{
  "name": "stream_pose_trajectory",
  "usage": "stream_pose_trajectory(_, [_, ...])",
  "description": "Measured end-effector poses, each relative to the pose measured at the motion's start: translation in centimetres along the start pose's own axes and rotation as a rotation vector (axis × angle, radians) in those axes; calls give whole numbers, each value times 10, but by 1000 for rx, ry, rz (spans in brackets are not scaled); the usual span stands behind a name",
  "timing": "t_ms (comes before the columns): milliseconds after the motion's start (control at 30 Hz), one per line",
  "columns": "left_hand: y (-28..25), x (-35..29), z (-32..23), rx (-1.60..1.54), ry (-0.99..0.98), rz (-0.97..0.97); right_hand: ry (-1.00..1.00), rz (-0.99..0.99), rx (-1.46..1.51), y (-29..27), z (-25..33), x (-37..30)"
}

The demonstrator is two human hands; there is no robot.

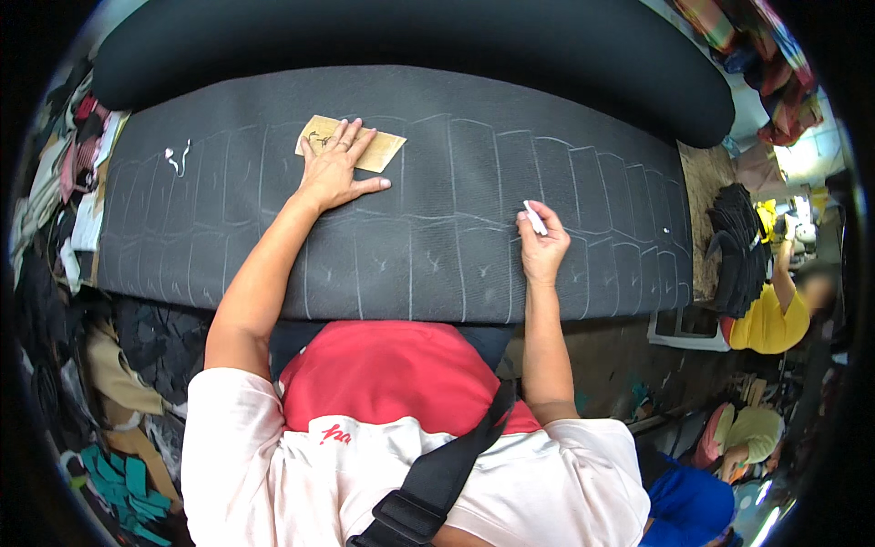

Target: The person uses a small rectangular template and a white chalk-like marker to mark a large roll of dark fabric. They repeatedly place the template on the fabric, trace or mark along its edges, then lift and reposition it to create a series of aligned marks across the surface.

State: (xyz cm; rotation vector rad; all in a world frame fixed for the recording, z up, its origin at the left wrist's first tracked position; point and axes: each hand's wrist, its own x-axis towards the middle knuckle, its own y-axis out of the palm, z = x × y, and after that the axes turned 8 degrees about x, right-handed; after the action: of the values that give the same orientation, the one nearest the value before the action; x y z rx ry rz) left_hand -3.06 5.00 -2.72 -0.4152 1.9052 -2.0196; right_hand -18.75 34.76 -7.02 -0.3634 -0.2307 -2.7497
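Spread flat, my left hand (334,169) presses a tan cardboard pattern piece (381,150) against black fabric (437,187). Some dark handwriting shows on the piece beside my fingers. Pinched in my right hand (547,246) is a piece of white tailor's chalk (535,219), held over the fabric to the right of the pattern piece. Rows of white chalk outlines run across the cloth on both sides of my hands, with small marks inside several of the lower ones.
A thick black fabric roll (410,46) lies along the far edge. White earphones (179,159) rest on the cloth at left. Stacked black pieces (736,242) sit at the table's right end. Fabric scraps (128,483) pile up at lower left. A person in yellow (773,319) works at right.
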Motion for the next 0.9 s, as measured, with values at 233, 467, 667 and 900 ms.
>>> stream_pose_trajectory(233, [19, -95, 116, 71, -535, -14, 23, 29, -78, 1, 7, -3])
stream_pose_trajectory(467, [46, -190, 264, 58, -1312, -22, -133, 139, -380, 30, 21, 2])
stream_pose_trajectory(667, [49, -184, 261, 80, -1338, -24, -150, 475, -347, 123, 35, -3])
stream_pose_trajectory(900, [46, -185, 261, 95, -1350, -16, -277, 636, -763, 184, 26, -5])
